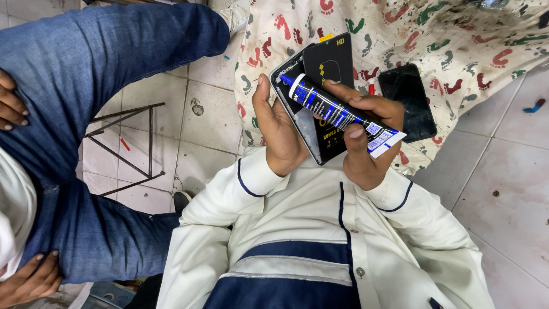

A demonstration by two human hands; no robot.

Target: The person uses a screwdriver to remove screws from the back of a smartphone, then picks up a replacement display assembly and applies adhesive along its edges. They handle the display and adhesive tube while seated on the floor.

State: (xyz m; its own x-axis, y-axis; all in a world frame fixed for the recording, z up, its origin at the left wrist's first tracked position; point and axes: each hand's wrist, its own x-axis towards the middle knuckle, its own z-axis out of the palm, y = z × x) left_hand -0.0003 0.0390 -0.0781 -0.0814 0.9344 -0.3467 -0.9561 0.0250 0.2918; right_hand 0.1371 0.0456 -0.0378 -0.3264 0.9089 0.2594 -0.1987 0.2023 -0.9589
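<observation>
While our left hand (278,133) grips the phone (311,91), our right hand (363,140) pinches the glue tube (337,110) over it; next, steady nozzle contact.

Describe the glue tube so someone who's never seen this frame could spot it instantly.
Start at the cloth with coloured footprints spread on the tiled floor. In front of it both hands meet over a flat black package. The right hand pinches a slim tube lying diagonally across that package: dark blue with a white collar, blue nozzle and flat crimped tail.
</observation>
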